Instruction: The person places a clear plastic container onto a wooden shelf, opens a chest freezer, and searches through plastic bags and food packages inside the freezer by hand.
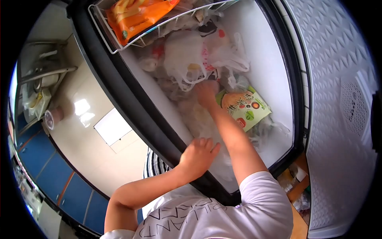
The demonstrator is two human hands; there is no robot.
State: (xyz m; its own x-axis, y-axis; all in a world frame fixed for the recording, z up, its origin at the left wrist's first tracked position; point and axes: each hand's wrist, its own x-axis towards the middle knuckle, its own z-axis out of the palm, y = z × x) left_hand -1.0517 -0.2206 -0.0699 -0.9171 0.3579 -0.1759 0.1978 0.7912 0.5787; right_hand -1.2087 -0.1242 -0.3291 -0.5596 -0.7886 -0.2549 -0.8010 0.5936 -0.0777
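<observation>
My right hand (pixel 207 91) reaches deep into the chest freezer, among frosty plastic bags. Its fingers are partly hidden there, so I cannot see whether they grip anything. Just beyond it lies a knotted white plastic bag (pixel 185 53) with loop handles and red print. A green and cream food packet (pixel 246 106) rests beside my right forearm. Over the freezer's near inner wall hovers my left hand (pixel 199 156), its fingers loosely bent and the thumb apart, holding nothing.
A white wire basket (pixel 145 39) hangs across the freezer's far end with an orange food packet (pixel 135 18) in it. The black freezer rim (pixel 131 99) runs along the left. A raised grey textured lid (pixel 330 119) stands at right. Blue cabinets (pixel 59 175) line the far left.
</observation>
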